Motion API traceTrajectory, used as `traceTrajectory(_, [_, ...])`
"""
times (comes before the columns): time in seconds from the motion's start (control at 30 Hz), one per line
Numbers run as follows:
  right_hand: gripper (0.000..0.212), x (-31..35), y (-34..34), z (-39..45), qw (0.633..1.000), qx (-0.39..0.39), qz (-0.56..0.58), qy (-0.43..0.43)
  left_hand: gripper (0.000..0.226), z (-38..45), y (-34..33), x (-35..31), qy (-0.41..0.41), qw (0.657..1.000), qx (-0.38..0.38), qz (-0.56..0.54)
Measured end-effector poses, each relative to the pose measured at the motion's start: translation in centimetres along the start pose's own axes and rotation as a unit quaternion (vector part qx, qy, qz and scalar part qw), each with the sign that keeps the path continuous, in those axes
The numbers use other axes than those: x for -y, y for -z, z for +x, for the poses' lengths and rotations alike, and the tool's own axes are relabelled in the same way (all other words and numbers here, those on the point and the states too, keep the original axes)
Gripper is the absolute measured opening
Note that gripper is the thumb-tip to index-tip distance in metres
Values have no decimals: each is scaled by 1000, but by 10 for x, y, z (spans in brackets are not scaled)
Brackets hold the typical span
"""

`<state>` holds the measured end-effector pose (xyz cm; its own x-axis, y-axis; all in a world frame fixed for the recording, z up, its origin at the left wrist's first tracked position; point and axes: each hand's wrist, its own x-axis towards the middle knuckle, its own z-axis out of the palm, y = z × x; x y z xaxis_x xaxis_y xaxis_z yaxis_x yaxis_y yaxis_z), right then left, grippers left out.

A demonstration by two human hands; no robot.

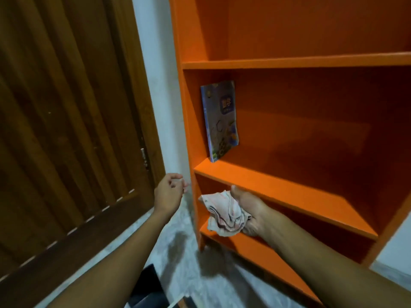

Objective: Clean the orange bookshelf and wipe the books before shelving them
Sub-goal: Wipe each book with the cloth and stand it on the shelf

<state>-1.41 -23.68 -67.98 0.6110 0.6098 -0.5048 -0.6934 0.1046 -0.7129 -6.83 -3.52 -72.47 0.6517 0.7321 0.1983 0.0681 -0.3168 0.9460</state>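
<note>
The orange bookshelf (289,63) fills the right side of the view. One blue-purple book (220,118) stands upright on its middle shelf, leaning against the left wall. My right hand (251,212) grips a crumpled white and pink cloth (224,212) in front of the lower shelf. My left hand (170,190) hangs in the air left of the shelf's side panel, below the book, with loosely curled fingers that hold nothing.
A dark wooden door (66,118) takes up the left side, with a strip of white wall (164,107) between it and the shelf. The floor (178,252) is grey marble. Dark objects (146,287) lie at the bottom edge.
</note>
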Motion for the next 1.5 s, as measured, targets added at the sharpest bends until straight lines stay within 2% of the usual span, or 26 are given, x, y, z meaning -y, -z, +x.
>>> traceTrajectory(0.07, [38, -28, 3, 0, 999, 18, -15, -44, 15, -21, 23, 23, 31, 999, 32, 17])
traceTrajectory(0.13, [13, -55, 4, 5, 997, 5, -55, -48, 14, -42, 42, 49, 69, 995, 61, 35])
traceTrajectory(0.17, [11, -67, 3, 6, 996, -6, -79, -44, 13, -51, 50, 64, 91, 992, 73, 43])
traceTrajectory(0.23, [33, -92, 7, 15, 991, -32, -125, -38, 11, -70, 61, 100, 143, 983, 91, 65])
traceTrajectory(0.33, [23, -119, 15, 24, 981, -78, -176, -37, 6, -98, 70, 161, 207, 962, 124, 132])
traceTrajectory(0.4, [25, -131, 18, 30, 972, -93, -212, -41, 8, -120, 72, 195, 230, 941, 153, 195])
traceTrajectory(0.5, [27, -149, 24, 36, 959, -86, -264, -57, 21, -151, 73, 238, 241, 906, 211, 275])
traceTrajectory(0.63, [24, -157, 27, 41, 950, -92, -295, -51, 55, -185, 75, 277, 225, 832, 304, 406])
traceTrajectory(0.73, [29, -154, 32, 51, 955, -83, -280, -43, 80, -202, 71, 285, 210, 803, 301, 470])
traceTrajectory(0.87, [29, -152, 29, 54, 957, -81, -278, -30, 89, -200, 63, 287, 192, 777, 299, 520])
traceTrajectory(0.93, [13, -152, 31, 56, 948, -88, -304, -13, 92, -196, 62, 289, 205, 778, 297, 514])
traceTrajectory(1.03, [26, -151, 37, 60, 952, -92, -293, -17, 86, -192, 59, 291, 229, 794, 281, 488])
traceTrajectory(1.13, [9, -150, 37, 59, 956, -81, -282, -12, 55, -190, 58, 291, 230, 817, 260, 460])
traceTrajectory(1.3, [32, -141, 37, 56, 965, -88, -248, -5, 6, -189, 60, 277, 190, 864, 255, 390])
traceTrajectory(1.4, [37, -134, 41, 55, 972, -103, -213, 5, 27, -171, 60, 253, 161, 884, 264, 351])
traceTrajectory(1.5, [45, -127, 44, 52, 979, -115, -170, 13, 28, -144, 64, 225, 160, 909, 256, 286])
